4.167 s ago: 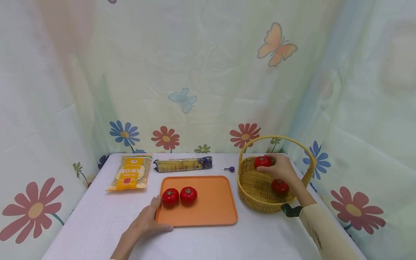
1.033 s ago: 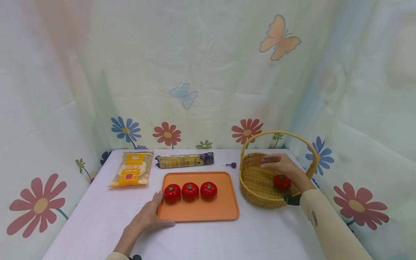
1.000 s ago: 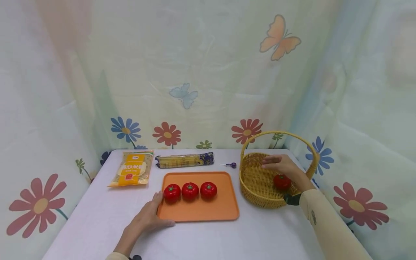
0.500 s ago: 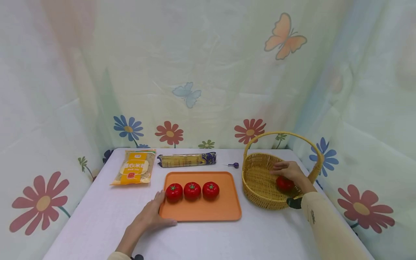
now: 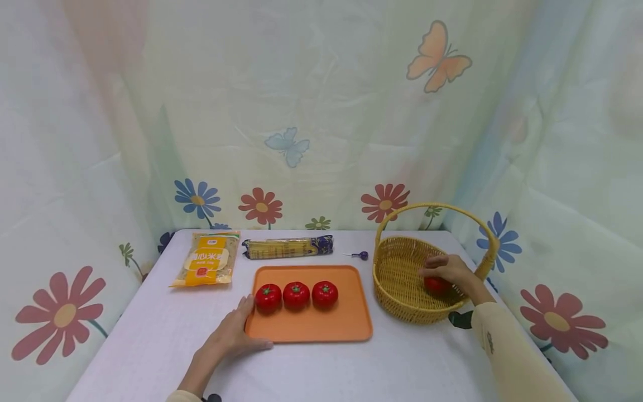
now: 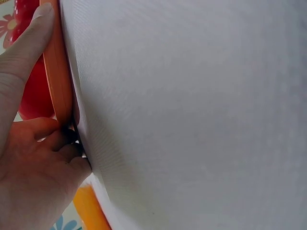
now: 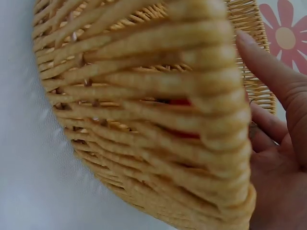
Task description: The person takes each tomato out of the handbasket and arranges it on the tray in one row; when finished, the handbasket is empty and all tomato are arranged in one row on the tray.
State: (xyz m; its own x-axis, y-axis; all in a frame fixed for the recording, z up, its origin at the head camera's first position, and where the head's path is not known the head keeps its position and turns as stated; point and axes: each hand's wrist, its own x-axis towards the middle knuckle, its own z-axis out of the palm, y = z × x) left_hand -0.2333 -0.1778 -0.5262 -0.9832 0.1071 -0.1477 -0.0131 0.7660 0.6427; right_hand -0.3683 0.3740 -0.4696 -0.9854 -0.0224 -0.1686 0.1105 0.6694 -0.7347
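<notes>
tomato (image 5: 436, 285) in basket (image 5: 397, 296), r hand (image 5: 449, 269) gripping it.

Three tomatoes (image 5: 296, 295) on tray (image 5: 321, 326), basket (image 5: 402, 296) right of tray, two packets (image 5: 204, 266) behind

On my feed the desk (image 5: 351, 368) is plain white. The tray (image 5: 346, 326) is flat orange, with three glossy red tomatoes (image 5: 296, 295) on it, each with a little green top. The wicker basket (image 5: 402, 301) is straw yellow, and there's a red tomato (image 5: 436, 286) inside it. The packet (image 5: 205, 267) is yellow-orange, and the noodle pack (image 5: 286, 247) is pale yellow with dark blue ends. The curtain (image 5: 301, 111) is pale green, printed with red and blue flowers and butterflies. My sleeve (image 5: 507, 357) is cream.
</notes>
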